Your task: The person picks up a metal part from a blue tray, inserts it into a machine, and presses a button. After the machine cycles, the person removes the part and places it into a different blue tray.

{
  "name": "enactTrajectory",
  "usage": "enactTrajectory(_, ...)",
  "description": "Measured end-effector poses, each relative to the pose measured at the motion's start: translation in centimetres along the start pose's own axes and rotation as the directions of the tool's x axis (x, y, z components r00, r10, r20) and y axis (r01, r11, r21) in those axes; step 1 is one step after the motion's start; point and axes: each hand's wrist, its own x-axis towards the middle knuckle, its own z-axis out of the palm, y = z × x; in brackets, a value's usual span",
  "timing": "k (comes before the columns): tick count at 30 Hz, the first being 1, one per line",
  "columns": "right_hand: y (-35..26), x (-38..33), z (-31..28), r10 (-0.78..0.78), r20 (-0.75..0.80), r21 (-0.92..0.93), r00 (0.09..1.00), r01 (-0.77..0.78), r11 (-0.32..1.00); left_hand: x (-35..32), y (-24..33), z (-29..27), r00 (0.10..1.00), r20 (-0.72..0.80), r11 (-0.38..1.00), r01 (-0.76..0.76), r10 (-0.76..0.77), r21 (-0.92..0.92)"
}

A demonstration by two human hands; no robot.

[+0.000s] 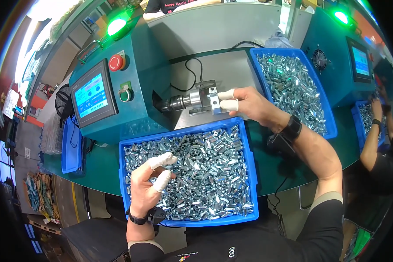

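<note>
My right hand (260, 107), with white covers on two fingers, reaches to a silver metal block (214, 101) at the end of the machine's spindle (181, 102). Its covered fingertips are close together against the block; any small part between them is hidden. My left hand (147, 185) is over the left side of a blue bin (254, 192) filled with small hexagonal metal pieces (205, 170), likely long nuts. White covers sit on its thumb and forefinger, which are apart with nothing visible between them. The other fingers curl inward, partly hidden.
Left of the spindle stands a green machine (139, 74) with a screen (91, 94), a red button (116, 62) and a green knob (125, 94). Another full blue bin (329, 126) lies at right. Beyond it are a second machine (336, 52) and another person's arm (371, 135).
</note>
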Motion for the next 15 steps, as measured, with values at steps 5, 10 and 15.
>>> enactTrajectory(5, 0.8, 0.6, 0.6, -0.079, -0.018, 0.04, 0.997, 0.079, 0.996, 0.1, -0.3, 0.0, 0.999, 0.009, 0.998, 0.053, -0.053, -0.035)
enactTrajectory(10, 0.2, 0.7, 1.2, -0.081, -0.016, 0.036, 0.997, 0.082, 0.996, 0.1, -0.3, 0.1, 0.997, 0.016, 0.996, 0.07, -0.069, -0.057)
enactTrajectory(15, 0.4, 0.8, 0.9, -0.083, 0.004, 0.003, 0.997, 0.083, 0.997, 0.2, -0.3, 0.3, 0.997, 0.037, 0.996, 0.072, -0.07, -0.054)
